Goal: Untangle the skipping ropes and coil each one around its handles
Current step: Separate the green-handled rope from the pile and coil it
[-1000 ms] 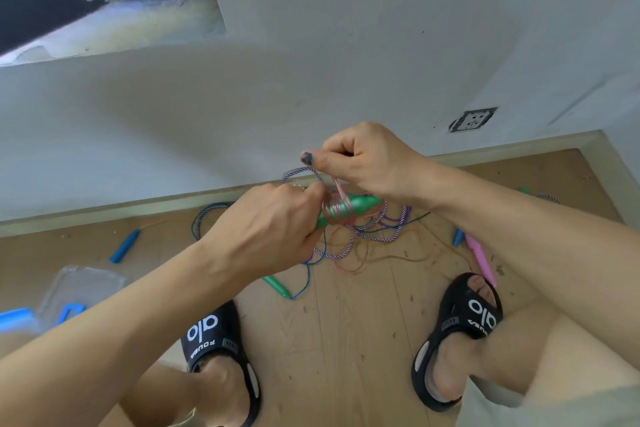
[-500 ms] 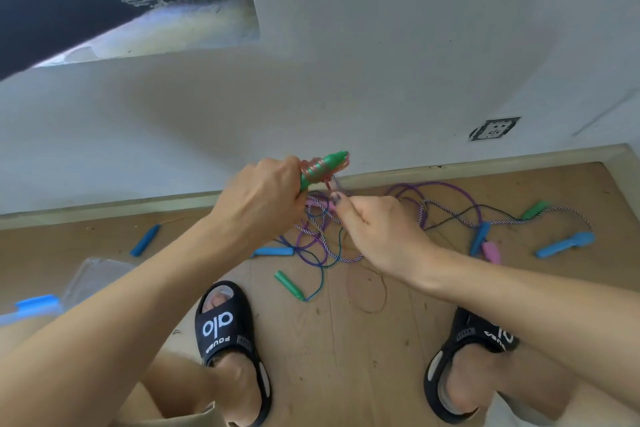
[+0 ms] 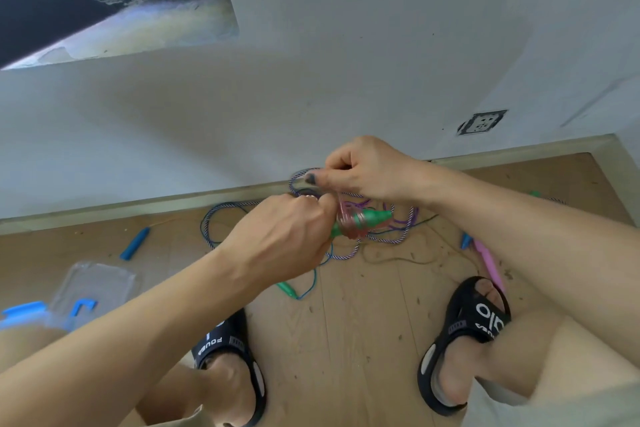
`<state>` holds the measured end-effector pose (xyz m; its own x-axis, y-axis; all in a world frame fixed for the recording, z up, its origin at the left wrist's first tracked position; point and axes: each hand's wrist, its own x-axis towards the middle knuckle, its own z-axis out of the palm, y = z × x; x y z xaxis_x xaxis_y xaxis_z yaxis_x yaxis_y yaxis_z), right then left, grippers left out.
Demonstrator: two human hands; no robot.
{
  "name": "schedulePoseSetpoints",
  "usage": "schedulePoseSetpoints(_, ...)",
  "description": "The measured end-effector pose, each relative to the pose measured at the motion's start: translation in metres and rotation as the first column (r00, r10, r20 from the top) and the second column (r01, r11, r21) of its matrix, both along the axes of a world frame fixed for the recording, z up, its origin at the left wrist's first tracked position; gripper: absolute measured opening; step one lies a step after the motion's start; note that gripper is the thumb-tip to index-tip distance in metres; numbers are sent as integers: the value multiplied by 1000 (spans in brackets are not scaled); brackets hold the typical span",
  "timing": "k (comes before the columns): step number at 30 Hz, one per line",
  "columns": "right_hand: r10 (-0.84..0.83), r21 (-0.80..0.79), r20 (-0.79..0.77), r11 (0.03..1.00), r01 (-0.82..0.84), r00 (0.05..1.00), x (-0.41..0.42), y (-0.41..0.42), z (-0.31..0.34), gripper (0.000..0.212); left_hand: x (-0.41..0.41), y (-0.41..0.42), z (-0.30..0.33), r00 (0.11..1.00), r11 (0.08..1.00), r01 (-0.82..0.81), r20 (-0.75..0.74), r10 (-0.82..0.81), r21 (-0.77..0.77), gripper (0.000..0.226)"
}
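- Left hand [image 3: 280,239]: fingers curled round the butt end of a green handle [image 3: 369,218], held above the floor at frame centre.
- Green handle: long axis near horizontal, tip pointing toward 3 o'clock and slightly up; pink cord [image 3: 349,224] is wound in several turns round its middle.
- Right hand [image 3: 363,168]: above the handle at 12 o'clock of it, thumb and fingers pinching the free pink cord, which runs down to the coil.
- Tangle [image 3: 391,236]: purple, striped and blue ropes lie looped on the wooden floor [image 3: 346,340] directly beneath the hands, close to the skirting.
- Second green handle [image 3: 287,289]: on the floor at 6 o'clock of the left hand, long axis diagonal, a blue cord leaving its lower end.
- Blue handle [image 3: 134,243]: on the floor at 9 o'clock, well apart from the tangle, tilted up to the right.
- Pink handle [image 3: 488,262]: at 3 o'clock, just beside the right sandal [image 3: 464,340], with a blue handle end touching its upper tip.
- Clear box [image 3: 93,284]: at 8 o'clock, blue clips on it.
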<state>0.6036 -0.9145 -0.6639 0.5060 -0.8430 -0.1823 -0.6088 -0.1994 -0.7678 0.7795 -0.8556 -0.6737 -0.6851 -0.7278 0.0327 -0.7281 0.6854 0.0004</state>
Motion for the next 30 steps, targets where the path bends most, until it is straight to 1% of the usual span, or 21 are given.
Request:
schedulePoseSetpoints(2, -24, 117, 66, 993, 16, 998, 3, 0, -8, 53, 2, 0, 3, 999, 1000, 17, -49, -17, 10, 24)
schedulePoseSetpoints(3, -63, 173, 117, 984, 42, 991, 4, 2, -13, 54, 4, 0, 5, 996, 1000, 6, -91, -5, 7, 22)
schedulePoseSetpoints(5, -178, 276, 203, 954, 119, 963, 6, 9, -18, 50, 8, -1, 10, 984, 999, -42, -173, 43, 14, 19)
schedulePoseSetpoints(7, -228, 317, 262, 938, 139, 938, 8, 19, -25, 45, 10, -3, 16, 966, 992, -115, -226, 125, 57, 23)
schedulePoseSetpoints(9, -272, 286, 303, 940, 184, 913, 14, 31, -36, 44, 12, -9, 18, 951, 973, -199, -215, 221, 118, 23)
schedulePoseSetpoints(10, -318, 286, 266, 928, 240, 910, 18, 36, -42, 42, 15, -14, 18, 942, 960, -247, -202, 270, 132, 22)
schedulePoseSetpoints(12, -382, 265, 94, 900, 346, 919, 22, 49, -49, 48, 24, -27, 17, 915, 929, -353, -168, 368, 110, 19)
schedulePoseSetpoints(13, -381, 220, 51, 906, 361, 923, 24, 58, -51, 51, 30, -33, 16, 904, 913, -398, -130, 407, 92, 19)
schedulePoseSetpoints(14, -356, 167, 46, 924, 344, 933, 24, 66, -47, 53, 35, -38, 15, 897, 899, -429, -73, 435, 84, 18)
schedulePoseSetpoints(16, -299, 28, 112, 954, 298, 948, 24, 75, -27, 56, 41, -41, 10, 890, 884, -457, 45, 454, 99, 16)
schedulePoseSetpoints(18, -275, -106, 185, 949, 298, 943, 21, 67, -6, 57, 36, -38, 4, 899, 891, -437, 95, 428, 125, 14)
schedulePoseSetpoints(20, -249, -191, 203, 938, 288, 947, 16, 50, 7, 59, 26, -32, -3, 918, 910, -392, 112, 379, 133, 16)
schedulePoseSetpoints(22, -206, -220, 182, 945, 244, 961, 11, 38, 14, 60, 19, -28, -6, 937, 933, -340, 123, 326, 121, 15)
schedulePoseSetpoints(24, -160, -244, 139, 951, 191, 977, 8, 30, 15, 59, 16, -23, -6, 955, 956, -283, 119, 273, 76, 13)
schedulePoseSetpoints(27, -121, -244, 94, 960, 140, 988, 7, 21, 13, 59, 10, -12, -2, 978, 982, -187, 103, 182, 37, 16)
schedulePoseSetpoints(30, -108, -135, 71, 984, 117, 992, 2, 13, 12, 60, 5, -6, 5, 995, 995, -95, 32, 94, 37, 12)
